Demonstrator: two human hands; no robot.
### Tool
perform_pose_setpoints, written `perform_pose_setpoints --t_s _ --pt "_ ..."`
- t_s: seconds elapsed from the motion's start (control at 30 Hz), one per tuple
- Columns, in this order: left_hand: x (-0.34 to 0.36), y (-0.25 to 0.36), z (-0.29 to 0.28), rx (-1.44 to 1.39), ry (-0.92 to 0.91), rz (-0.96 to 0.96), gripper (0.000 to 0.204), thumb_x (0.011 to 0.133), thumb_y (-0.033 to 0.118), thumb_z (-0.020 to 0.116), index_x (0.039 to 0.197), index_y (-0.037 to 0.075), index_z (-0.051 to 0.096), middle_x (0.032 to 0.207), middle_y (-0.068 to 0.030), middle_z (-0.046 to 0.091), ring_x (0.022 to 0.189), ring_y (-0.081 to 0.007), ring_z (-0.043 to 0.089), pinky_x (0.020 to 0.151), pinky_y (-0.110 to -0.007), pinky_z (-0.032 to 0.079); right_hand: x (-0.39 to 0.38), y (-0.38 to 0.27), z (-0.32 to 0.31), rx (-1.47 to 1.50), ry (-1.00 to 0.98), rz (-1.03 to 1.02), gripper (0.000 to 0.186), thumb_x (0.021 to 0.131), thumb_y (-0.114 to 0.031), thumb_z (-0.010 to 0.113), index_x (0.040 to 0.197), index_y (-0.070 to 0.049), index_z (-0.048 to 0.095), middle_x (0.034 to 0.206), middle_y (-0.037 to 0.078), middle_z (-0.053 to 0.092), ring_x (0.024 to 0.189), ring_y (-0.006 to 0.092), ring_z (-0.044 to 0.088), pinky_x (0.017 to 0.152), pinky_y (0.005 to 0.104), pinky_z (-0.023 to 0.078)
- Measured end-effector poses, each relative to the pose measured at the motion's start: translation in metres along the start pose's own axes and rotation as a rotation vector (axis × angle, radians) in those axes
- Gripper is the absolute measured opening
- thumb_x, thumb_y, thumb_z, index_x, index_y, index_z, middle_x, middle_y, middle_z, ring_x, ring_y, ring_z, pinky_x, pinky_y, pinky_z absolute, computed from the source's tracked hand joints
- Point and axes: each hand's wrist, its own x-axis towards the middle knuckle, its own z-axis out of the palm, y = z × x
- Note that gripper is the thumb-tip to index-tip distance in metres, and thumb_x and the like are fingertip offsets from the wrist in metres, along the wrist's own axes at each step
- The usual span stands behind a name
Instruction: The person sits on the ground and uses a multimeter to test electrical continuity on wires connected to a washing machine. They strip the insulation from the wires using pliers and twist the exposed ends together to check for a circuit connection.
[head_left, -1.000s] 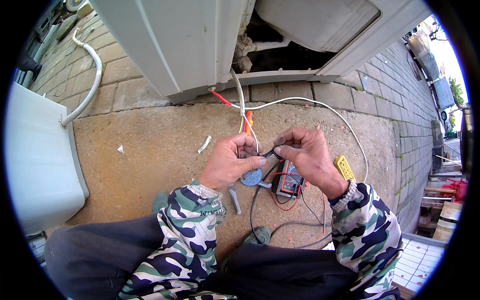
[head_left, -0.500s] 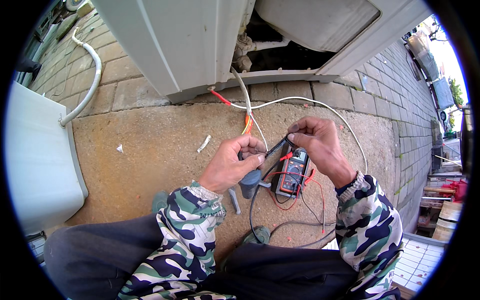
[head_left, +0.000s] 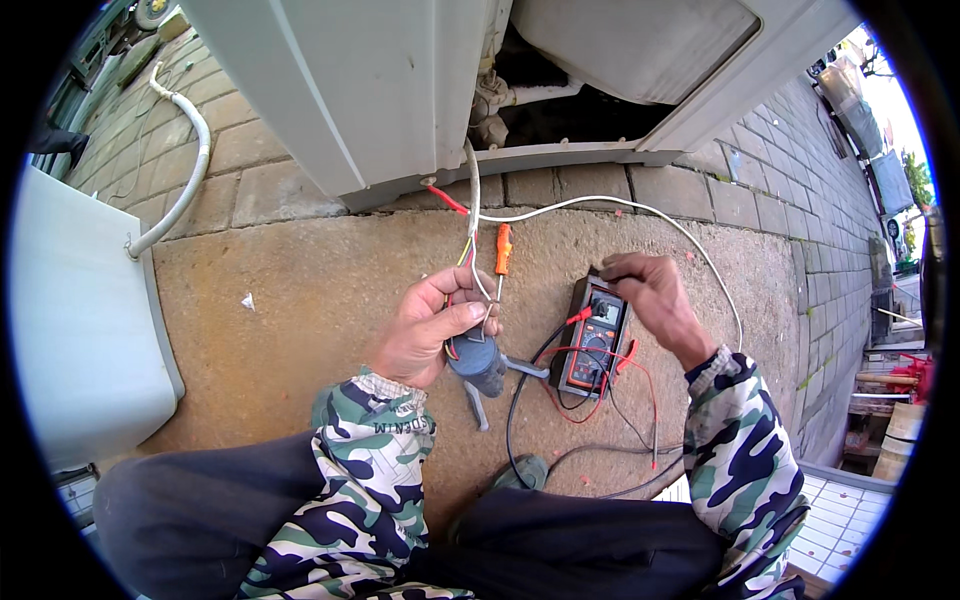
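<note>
White insulation shows on one of the thin wires [head_left: 479, 278] that hang from the pale cable [head_left: 473, 180], and their lower ends are gathered at the person's left hand [head_left: 420, 330]. That hand's grip is closed, thumb against fingers, with the wires pinched at the tips. A grey-blue round piece [head_left: 477, 362] sits right beneath; whether the palm also bears it, one cannot tell.

What has changed is the space between the hands. Half a second ago a dark strip spanned from one to the other; now no strip is seen between them, and the right hand [head_left: 655, 303] is farther out, over the upper end of the multimeter [head_left: 592, 350]. Its fingers are drawn together, yet the dark bit at their tips is too unclear to name, so what this grip holds, if anything, cannot be told. The left hand thus appears to steady the wires alone, the right being well apart from them.

The orange screwdriver [head_left: 503, 250] shows more plainly beside the wires, its handle toward the white cabinet [head_left: 330, 80]. Red and black test leads [head_left: 655, 420] trail from the meter across the concrete [head_left: 300, 310]
</note>
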Motion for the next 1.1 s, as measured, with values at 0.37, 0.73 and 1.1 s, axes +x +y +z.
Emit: perform_pose_setpoints --t_s 0.37,0.73,1.1 --pt "0.002 -0.008 -0.003 -0.028 -0.026 0.064 0.019 0.098 0.012 0.064 0.113 0.001 0.062 0.096 -0.0075 0.066 0.081 -0.0135 0.066 0.086 -0.036 0.057 0.0 -0.055 0.037 -0.144 -0.297 -0.027 0.037 0.078 0.003 0.053 0.112 0.006 0.068 0.11 0.025 0.07 0.099 0.0301 0.07 0.087 0.0387 0.055" --pt "0.004 -0.004 0.002 -0.02 0.02 0.027 0.022 0.1 0.015 0.063 0.116 -0.001 0.063 0.09 -0.0063 0.069 0.077 -0.0123 0.068 0.074 -0.027 0.058 -0.006 -0.118 0.056 0.295 -0.284 -0.02 0.038 0.085 -0.009 0.073 0.118 0.008 0.066 0.101 0.017 0.07 0.091 0.0213 0.07 0.081 0.0341 0.055" --pt "0.01 -0.012 0.01 -0.003 -0.012 0.057 0.025 0.099 0.014 0.067 0.119 0.0 0.064 0.094 -0.0044 0.069 0.077 -0.0103 0.067 0.07 -0.023 0.056 -0.01 -0.117 0.063 0.414 -0.222 0.076 0.016 0.091 -0.005 0.073 0.102 0.006 0.072 0.091 0.01 0.071 0.082 0.0116 0.068 0.072 0.0259 0.055"
